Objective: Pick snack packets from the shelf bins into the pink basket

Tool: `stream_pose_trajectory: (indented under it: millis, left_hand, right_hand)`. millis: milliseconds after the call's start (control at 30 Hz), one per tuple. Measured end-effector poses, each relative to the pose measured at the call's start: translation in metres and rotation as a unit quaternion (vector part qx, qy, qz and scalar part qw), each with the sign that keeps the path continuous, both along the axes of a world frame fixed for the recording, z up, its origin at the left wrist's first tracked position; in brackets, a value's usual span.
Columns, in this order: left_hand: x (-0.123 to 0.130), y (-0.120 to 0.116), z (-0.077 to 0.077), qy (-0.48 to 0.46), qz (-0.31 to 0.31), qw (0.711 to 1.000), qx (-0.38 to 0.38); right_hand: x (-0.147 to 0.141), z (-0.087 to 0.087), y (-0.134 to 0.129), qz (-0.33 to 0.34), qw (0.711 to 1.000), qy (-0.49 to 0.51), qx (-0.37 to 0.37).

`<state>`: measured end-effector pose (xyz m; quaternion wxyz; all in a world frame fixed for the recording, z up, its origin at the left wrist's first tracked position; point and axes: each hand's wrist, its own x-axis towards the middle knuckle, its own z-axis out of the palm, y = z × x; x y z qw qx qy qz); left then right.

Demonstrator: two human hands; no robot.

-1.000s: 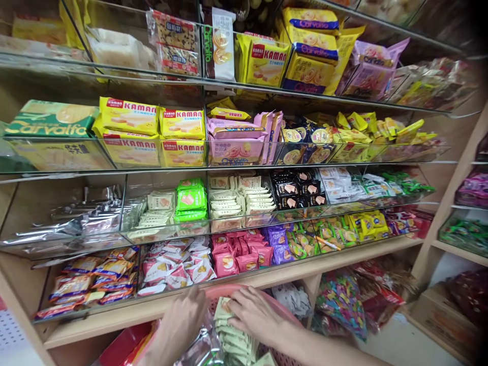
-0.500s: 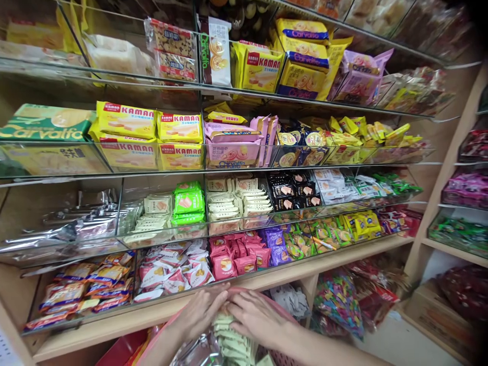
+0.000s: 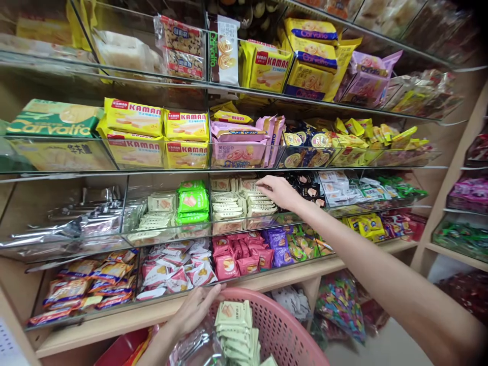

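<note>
My left hand [image 3: 196,310] lies over the left rim of a pink plastic basket [image 3: 282,315], its fingers stretched out toward the shelf front. Inside the basket stands a stack of cream wafer packets [image 3: 238,330], beside a clear plastic bag [image 3: 200,345]. Higher up, my right hand [image 3: 280,192] reaches into a shelf compartment. Its slightly bent fingers are at the top of a row of similar cream wafer packets [image 3: 261,203], and I see nothing held between them. Another cream row [image 3: 227,207] sits just left of it; black packets [image 3: 310,189] are partly behind the hand.
Clear shelf fronts [image 3: 183,234] edge the compartments. Green packets [image 3: 192,201] and silver packets [image 3: 95,218] lie to the left. Pink packets [image 3: 244,256] fill the shelf below, above a wooden ledge [image 3: 114,325]. A bag of colourful sweets [image 3: 341,305] stands low on the right.
My right hand has left the packets in the basket and moved up to the cream row on the shelf. My left hand has shifted slightly left; the basket's stack is now uncovered.
</note>
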<state>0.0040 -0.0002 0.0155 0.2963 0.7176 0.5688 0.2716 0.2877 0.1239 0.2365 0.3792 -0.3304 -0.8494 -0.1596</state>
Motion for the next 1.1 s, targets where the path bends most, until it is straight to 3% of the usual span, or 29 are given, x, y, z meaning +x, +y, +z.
stream_pose_trajectory:
  millis: [167,400,700,900,1100]
  left_hand:
    - [0.003,-0.003,0.004,-0.010,-0.010,1.000,0.000]
    - [0.005,-0.005,0.008,-0.026,-0.025,0.999,0.005]
    - [0.003,-0.005,0.003,-0.029,-0.019,0.999,-0.012]
    - [0.004,-0.006,0.005,-0.022,-0.013,1.000,0.000]
    - [0.001,-0.005,0.000,-0.016,-0.007,1.000,-0.001]
  right_hand:
    - [-0.009,0.023,0.028,-0.053,0.991,-0.069,-0.097]
    - [-0.025,0.034,0.041,-0.120,0.974,-0.166,-0.100]
    - [-0.026,0.028,0.023,-0.186,0.966,-0.171,-0.064]
    - [-0.032,0.025,0.019,-0.197,0.962,-0.184,-0.029]
    - [-0.037,0.021,0.019,-0.209,0.961,-0.174,-0.043]
